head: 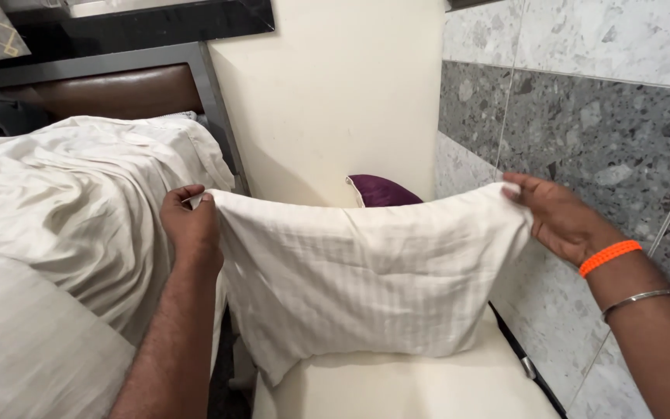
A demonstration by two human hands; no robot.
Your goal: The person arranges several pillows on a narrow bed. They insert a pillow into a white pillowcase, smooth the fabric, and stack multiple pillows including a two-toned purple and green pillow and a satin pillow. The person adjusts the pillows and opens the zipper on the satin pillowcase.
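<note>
A cream striped pillow (366, 287) is standing upright on a cream chair seat (405, 388), its top corners being pinched by the left hand (189, 225) and the right hand (560, 217). It is hanging creased and slack, hiding most of a purple cushion (385, 190) behind. A rumpled bed sheet (71, 202) is lying just left, grey stone tiles (583, 132) crowding right.

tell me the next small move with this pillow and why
Probably lower it flat. The left hand and right hand pinch the top corners of the white pillow, which stands upright with its bottom edge on the cream seat.
</note>
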